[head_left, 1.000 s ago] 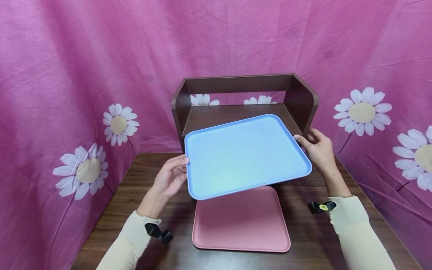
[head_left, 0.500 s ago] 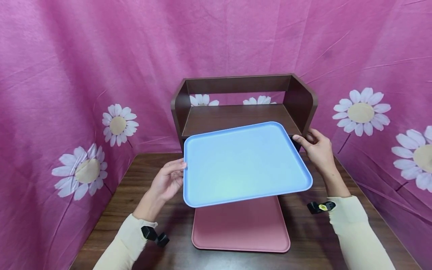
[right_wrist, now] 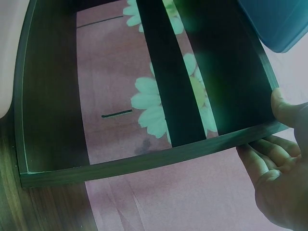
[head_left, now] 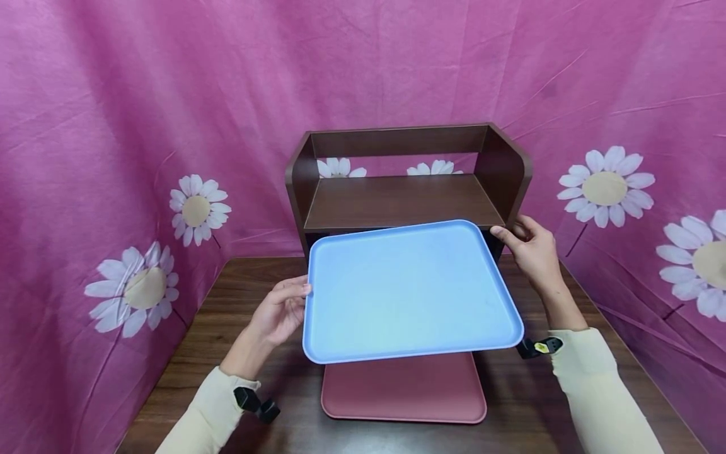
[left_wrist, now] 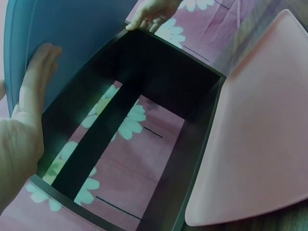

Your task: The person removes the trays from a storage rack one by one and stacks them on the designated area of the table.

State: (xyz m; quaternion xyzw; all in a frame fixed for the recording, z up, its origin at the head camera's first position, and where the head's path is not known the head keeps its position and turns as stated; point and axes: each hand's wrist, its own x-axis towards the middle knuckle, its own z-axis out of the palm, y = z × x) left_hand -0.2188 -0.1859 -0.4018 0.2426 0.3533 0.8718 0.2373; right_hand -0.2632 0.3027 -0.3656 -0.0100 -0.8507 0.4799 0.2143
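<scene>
My left hand point(head_left: 280, 312) holds a blue tray point(head_left: 411, 293) by its left edge; the tray is raised and tilted in front of a dark brown two-level desk shelf point(head_left: 397, 198). In the left wrist view, the fingers of the left hand point(left_wrist: 31, 108) lie along the underside of the blue tray point(left_wrist: 62, 29). My right hand point(head_left: 535, 255) grips the shelf's right side panel, at the level of the middle board. In the right wrist view, the right hand point(right_wrist: 281, 168) has its thumb on the panel's edge and fingers behind it. Below, a pink tray point(head_left: 405, 391) lies partly hidden.
The shelf stands on a brown wooden table point(head_left: 227, 340). Its lower compartment point(left_wrist: 120, 120) has an open back crossed by a bar. A pink curtain point(head_left: 170, 94) with white daisies hangs behind and at both sides.
The blue tray has come down with my left hand and levelled out somewhat, showing more of the shelf's board and covering more of the pink tray. My right hand stays on the shelf.
</scene>
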